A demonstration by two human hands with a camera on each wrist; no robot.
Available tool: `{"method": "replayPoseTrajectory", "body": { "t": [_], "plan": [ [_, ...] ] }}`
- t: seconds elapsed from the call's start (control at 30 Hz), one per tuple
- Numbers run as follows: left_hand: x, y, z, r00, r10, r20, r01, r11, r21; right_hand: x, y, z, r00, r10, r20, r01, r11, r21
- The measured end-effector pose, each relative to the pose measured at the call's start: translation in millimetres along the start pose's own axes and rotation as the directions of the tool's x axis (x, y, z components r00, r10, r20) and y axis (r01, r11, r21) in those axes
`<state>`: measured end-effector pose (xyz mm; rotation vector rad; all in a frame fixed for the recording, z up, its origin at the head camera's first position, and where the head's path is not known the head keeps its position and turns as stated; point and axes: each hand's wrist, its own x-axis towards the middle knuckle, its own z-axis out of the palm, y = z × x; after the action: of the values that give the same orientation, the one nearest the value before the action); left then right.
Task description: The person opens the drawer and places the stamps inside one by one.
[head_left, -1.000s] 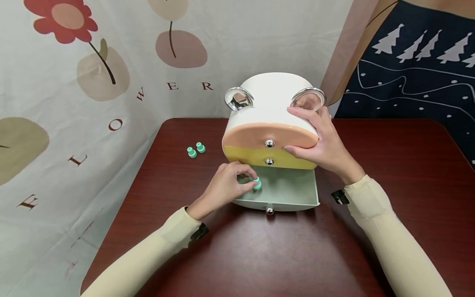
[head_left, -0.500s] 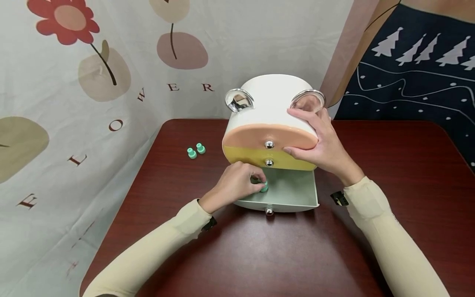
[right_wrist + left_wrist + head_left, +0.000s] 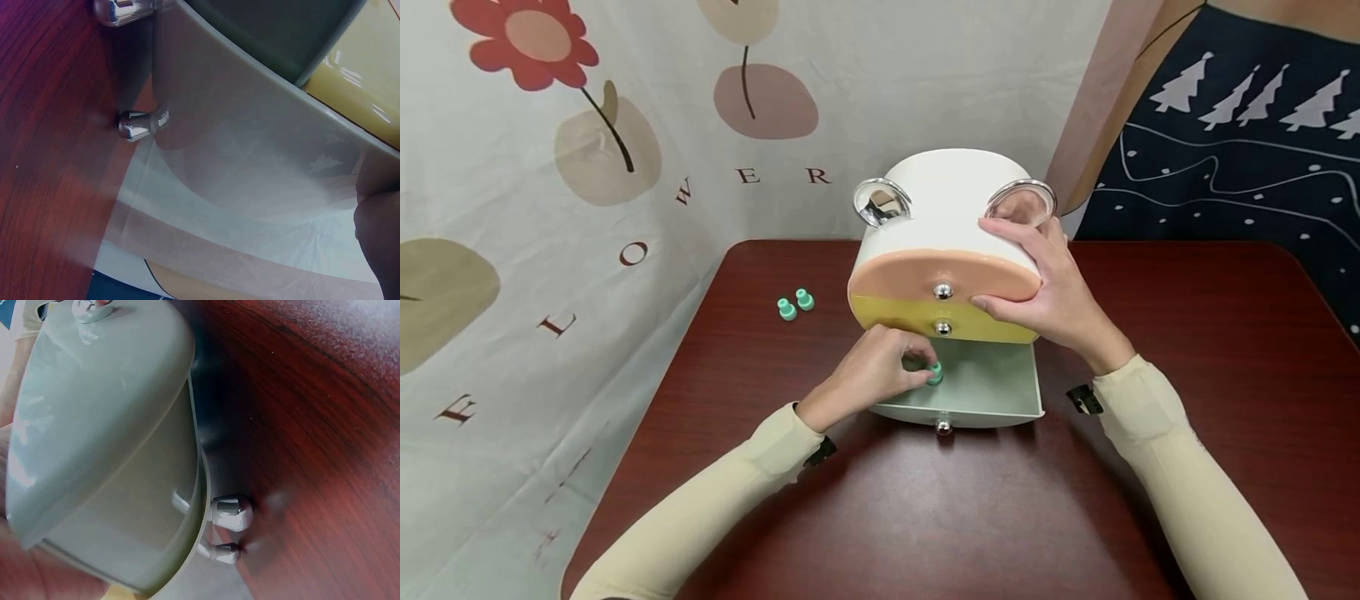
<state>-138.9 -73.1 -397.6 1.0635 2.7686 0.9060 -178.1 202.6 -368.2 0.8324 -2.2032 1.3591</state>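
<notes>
I see both forearms reaching in from the bottom of the head view, each in a cream sleeve with a dark strap at the wrist; my left arm comes in from the lower left, slanting up and to the right, and my left hand [image 3: 872,375] sits low and forward with its fingers curled, fingertips pinched together at its right side; my right arm enters from the lower right and angles up and to the left; my right hand [image 3: 1045,287] is raised higher than the left, palm turned inward, fingers spread and laid flat, thumb pointing left below them; the two hands are near each other but apart
</notes>
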Motion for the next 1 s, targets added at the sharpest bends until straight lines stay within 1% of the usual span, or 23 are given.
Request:
{"method": "replayPoseTrajectory", "body": {
  "t": [0.13, 0.23, 0.33, 0.4, 0.47, 0.57, 0.63, 0.7, 0.77, 0.87, 0.93, 1.0],
  "plan": [
    [-7.3, -3.0, -3.7, 0.999, 0.039, -0.028, -0.041, 0.997, -0.066, -1, 0, 1, 1.0, 0.006, 0.0, -0.006, 1.0, 0.007],
    [-14.4, -6.8, -6.4, 0.995, 0.066, -0.077, -0.073, 0.993, -0.094, -2, 0, 1, 1.0, 0.008, 0.001, -0.008, 1.0, 0.011],
    [-22.3, -11.9, -8.5, 0.983, 0.104, -0.152, -0.122, 0.986, -0.112, -2, 0, 1, 1.0, 0.004, -0.005, -0.004, 1.0, 0.008],
    [-28.0, -15.9, -9.7, 0.968, 0.131, -0.215, -0.159, 0.981, -0.114, -1, 0, 1, 1.0, 0.004, -0.01, -0.004, 1.0, 0.006],
    [-34.3, -20.4, -10.8, 0.946, 0.154, -0.285, -0.193, 0.975, -0.114, -1, 0, 2, 1.0, 0.006, -0.011, -0.006, 1.0, 0.01],
    [-42.7, -27.0, -12.6, 0.906, 0.165, -0.39, -0.227, 0.967, -0.119, 0, 0, 2, 1.0, 0.018, -0.008, -0.018, 1.0, 0.012],
    [-47.3, -31.7, -13.9, 0.88, 0.157, -0.448, -0.241, 0.961, -0.137, 0, -1, 2, 1.0, 0.023, -0.008, -0.023, 1.0, 0.01],
    [-50.5, -36.0, -15.7, 0.86, 0.143, -0.49, -0.252, 0.954, -0.164, -1, -1, 1, 1.0, 0.026, -0.011, -0.026, 1.0, 0.007],
    [-53.3, -40.8, -17.8, 0.841, 0.124, -0.527, -0.255, 0.95, -0.183, -1, -1, 0, 1.0, 0.027, -0.012, -0.027, 1.0, 0.006],
    [-58.3, -47.9, -22.4, 0.813, 0.085, -0.576, -0.24, 0.95, -0.2, -1, -1, 0, 1.0, 0.021, -0.013, -0.021, 1.0, 0.008],
    [-61.5, -54.7, -25.0, 0.784, 0.057, -0.619, -0.219, 0.957, -0.189, -1, -1, 1, 1.0, 0.019, -0.013, -0.019, 1.0, 0.007],
    [-64.2, -63.1, -27.2, 0.747, 0.025, -0.664, -0.198, 0.962, -0.186, -1, -1, 1, 1.0, 0.019, -0.014, -0.019, 1.0, 0.007]
  ]
}}
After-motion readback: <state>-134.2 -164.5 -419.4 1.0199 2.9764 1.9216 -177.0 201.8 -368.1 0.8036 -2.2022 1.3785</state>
